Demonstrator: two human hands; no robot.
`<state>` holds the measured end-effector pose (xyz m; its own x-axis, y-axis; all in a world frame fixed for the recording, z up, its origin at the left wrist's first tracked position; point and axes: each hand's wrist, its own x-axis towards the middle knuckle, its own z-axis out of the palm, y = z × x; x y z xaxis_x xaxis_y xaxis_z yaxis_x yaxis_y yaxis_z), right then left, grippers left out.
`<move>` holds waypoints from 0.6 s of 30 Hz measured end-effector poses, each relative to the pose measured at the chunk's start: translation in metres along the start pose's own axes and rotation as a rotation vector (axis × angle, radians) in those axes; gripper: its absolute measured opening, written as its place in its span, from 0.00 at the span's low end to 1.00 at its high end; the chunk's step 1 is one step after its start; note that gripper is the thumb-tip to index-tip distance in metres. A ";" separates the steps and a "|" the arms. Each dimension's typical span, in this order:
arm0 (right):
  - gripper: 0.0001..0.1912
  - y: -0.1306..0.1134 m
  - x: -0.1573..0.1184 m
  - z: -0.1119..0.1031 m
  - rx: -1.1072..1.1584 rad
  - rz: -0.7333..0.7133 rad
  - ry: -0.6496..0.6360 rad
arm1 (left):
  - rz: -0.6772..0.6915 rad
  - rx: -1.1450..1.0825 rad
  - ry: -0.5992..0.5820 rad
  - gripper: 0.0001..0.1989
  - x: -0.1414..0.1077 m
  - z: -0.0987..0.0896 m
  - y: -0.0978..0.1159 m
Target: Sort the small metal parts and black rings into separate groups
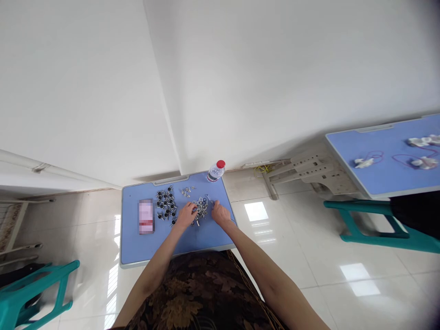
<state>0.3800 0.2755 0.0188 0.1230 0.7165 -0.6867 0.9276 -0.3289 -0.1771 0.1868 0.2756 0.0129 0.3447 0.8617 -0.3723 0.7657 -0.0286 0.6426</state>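
Bottle (pixel 216 171) with a red cap stands near the far edge of the blue desk (pixel 134 250), close to the wall (pixel 220 91). From my remote view, a pink item (pixel 146 216) lies at the desk's left, then black-headed parts (pixel 167 204) spread toward my left hand (pixel 187 214), with small pale pieces (pixel 187 191) beyond it. The pile of metal parts (pixel 201 208) sits between that hand and my right hand (pixel 220 213). Both hands have bent fingers at the pile's sides; I cannot tell whether either grips a piece. Green stools (pixel 357 220) stand to both sides, and a second desk (pixel 381 176) at right is cut off by the frame. The pink item's face is pixelated, and the fingers hide some of the pile
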 end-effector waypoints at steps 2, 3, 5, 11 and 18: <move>0.22 0.000 0.000 0.000 0.000 0.017 0.005 | 0.029 0.066 -0.040 0.12 -0.003 -0.002 0.004; 0.22 -0.001 0.000 0.000 0.006 0.026 0.008 | 0.056 0.101 -0.055 0.14 -0.005 -0.003 0.005; 0.21 -0.001 0.001 0.000 0.022 0.028 0.010 | 0.116 0.176 -0.082 0.19 -0.008 -0.004 0.004; 0.20 -0.001 0.001 0.001 0.039 0.021 0.003 | 0.178 0.350 -0.152 0.17 -0.009 0.000 0.001; 0.21 -0.001 -0.001 -0.001 0.024 0.013 0.010 | 0.239 0.448 -0.180 0.13 -0.005 0.005 -0.002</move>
<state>0.3794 0.2755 0.0200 0.1384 0.7185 -0.6816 0.9171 -0.3527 -0.1856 0.1869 0.2690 0.0101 0.5955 0.7051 -0.3850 0.7975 -0.4609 0.3894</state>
